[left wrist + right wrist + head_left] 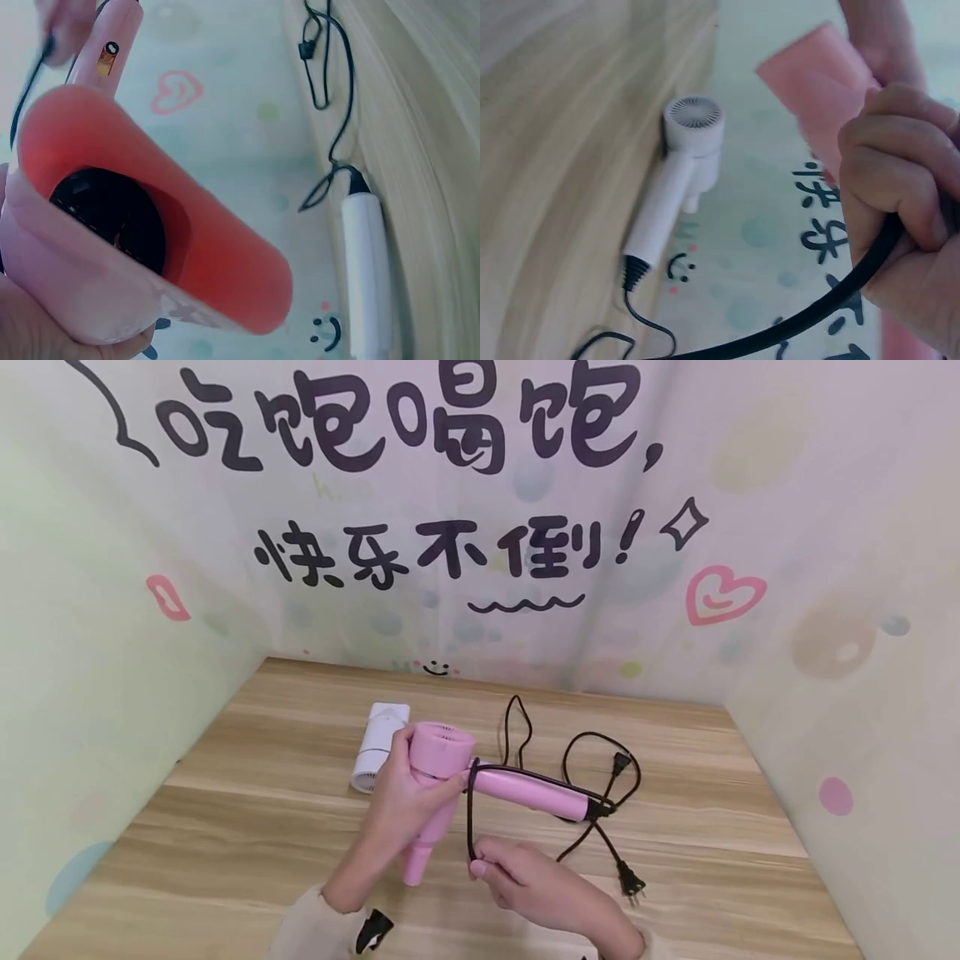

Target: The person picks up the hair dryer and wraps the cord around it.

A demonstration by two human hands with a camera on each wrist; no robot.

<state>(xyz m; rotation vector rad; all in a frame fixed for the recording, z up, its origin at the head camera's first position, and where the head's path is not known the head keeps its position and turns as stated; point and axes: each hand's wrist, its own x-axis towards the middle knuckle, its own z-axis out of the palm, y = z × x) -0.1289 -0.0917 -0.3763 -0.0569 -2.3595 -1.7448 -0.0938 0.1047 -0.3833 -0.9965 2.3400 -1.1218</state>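
My left hand point(397, 806) grips the barrel of a pink hair dryer point(442, 752) held up over the table. Its handle point(532, 792) points right, and its flattened nozzle point(416, 864) tilts down toward me. A black cord point(470, 818) runs along the handle and loops across it near the barrel. Below the handle, my right hand point(528, 881) holds this cord in curled fingers, as the right wrist view also shows. In the left wrist view the nozzle's pink opening point(240, 262) faces the camera, with a switch point(109, 56) on the handle behind.
A white hair dryer point(382, 735) lies on the wooden table point(285, 793), left of and behind the pink one. Black cord loops point(517, 718) and two plugs, one upper point(621, 764) and one lower point(632, 885), are at the right. Printed cloth walls point(450, 635) enclose the table.
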